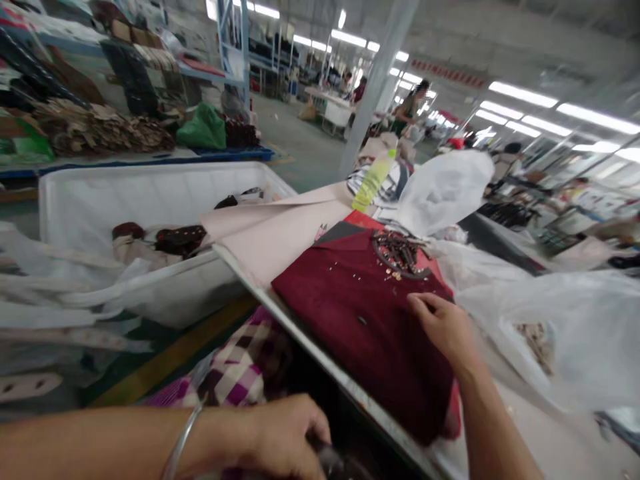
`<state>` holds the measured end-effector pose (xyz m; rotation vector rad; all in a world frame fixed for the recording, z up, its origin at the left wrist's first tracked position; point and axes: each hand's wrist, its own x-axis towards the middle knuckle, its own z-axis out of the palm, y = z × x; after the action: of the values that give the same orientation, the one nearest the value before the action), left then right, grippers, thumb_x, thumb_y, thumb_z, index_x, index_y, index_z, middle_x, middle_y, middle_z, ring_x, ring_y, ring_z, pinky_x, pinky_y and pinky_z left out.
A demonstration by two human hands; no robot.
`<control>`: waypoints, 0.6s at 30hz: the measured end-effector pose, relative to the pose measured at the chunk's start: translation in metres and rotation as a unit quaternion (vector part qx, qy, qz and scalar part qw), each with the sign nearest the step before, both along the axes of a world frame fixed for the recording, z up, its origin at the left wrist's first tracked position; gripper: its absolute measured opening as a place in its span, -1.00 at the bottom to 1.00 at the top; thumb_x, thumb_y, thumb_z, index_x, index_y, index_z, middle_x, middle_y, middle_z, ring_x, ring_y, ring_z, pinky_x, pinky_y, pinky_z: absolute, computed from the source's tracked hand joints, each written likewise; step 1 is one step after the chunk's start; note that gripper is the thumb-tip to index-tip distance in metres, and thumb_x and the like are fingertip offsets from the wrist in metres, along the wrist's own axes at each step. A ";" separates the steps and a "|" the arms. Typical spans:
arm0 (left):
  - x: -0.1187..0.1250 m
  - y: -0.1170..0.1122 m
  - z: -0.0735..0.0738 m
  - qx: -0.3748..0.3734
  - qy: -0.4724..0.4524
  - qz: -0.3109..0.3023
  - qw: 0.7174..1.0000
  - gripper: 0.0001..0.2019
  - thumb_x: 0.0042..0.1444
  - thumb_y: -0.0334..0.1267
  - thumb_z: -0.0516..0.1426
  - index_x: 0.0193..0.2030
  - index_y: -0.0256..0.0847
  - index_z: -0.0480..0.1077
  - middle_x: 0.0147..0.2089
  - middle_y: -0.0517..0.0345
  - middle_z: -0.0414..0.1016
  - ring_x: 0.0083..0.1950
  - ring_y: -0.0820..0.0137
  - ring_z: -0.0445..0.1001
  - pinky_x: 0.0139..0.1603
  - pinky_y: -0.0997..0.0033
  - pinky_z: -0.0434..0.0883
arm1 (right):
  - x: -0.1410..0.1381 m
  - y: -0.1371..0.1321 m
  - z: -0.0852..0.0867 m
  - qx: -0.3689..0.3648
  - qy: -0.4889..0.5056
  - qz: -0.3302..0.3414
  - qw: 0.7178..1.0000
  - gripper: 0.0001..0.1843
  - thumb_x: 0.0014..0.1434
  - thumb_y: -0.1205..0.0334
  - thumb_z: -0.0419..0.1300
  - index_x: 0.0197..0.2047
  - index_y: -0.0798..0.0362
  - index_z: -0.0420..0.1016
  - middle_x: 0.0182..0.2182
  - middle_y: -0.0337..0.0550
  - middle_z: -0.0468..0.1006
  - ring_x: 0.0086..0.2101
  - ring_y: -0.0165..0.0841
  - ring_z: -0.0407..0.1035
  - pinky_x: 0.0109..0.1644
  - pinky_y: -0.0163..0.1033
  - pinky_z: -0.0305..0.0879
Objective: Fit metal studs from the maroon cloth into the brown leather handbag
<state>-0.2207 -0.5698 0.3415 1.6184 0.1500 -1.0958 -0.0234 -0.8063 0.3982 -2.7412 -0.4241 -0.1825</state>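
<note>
Covering the middle of the desk (545,447), a folded dark red garment (370,320) is laid, with a white tub (150,193) seen at its nine o'clock. The right hand (443,327) is rested palm-down at the garment's three o'clock edge, fingers loosely bent, nothing gripped, the forearm stretched in from five o'clock. The left hand (285,433), at six o'clock below the desk edge, is curled around a blurred dark object (330,461). Beaded trim (400,253) is heaped at the garment's twelve o'clock.
</note>
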 end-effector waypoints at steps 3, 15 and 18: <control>-0.007 0.003 0.003 -0.060 -0.021 0.003 0.998 -0.62 -0.44 -0.20 0.40 -0.38 -0.22 0.49 -0.54 0.37 0.35 -0.47 0.46 0.26 -0.52 0.50 0.13 | -0.079 -0.005 0.001 0.080 0.055 0.057 0.994 -0.64 0.30 -0.08 0.16 -0.13 0.00 0.61 -0.25 -0.16 0.65 -0.27 -0.27 0.53 -0.16 -0.25 0.41; -0.032 -0.006 0.015 -0.083 -0.084 0.009 0.993 -0.77 -0.27 -0.26 0.27 -0.39 -0.23 0.43 -0.55 0.37 0.26 -0.49 0.51 0.17 -0.50 0.48 0.08 | -0.250 0.012 -0.035 0.112 -0.020 0.266 0.957 -0.82 0.40 0.37 0.11 -0.02 0.04 0.51 -0.24 -0.14 0.54 -0.24 -0.36 0.43 -0.19 -0.30 0.39; -0.037 -0.008 0.016 -0.077 -0.100 0.011 0.992 -0.76 -0.27 -0.25 0.26 -0.38 -0.23 0.44 -0.54 0.37 0.25 -0.48 0.50 0.18 -0.50 0.48 0.08 | -0.255 0.007 -0.039 0.074 -0.049 0.280 0.956 -0.80 0.38 0.40 0.15 0.02 0.06 0.50 -0.22 -0.11 0.54 -0.24 -0.34 0.42 -0.21 -0.28 0.37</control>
<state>-0.2578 -0.5779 0.3574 1.5726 -0.0491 -0.9004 -0.2784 -0.7991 0.3587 -2.3601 -1.1385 -0.1913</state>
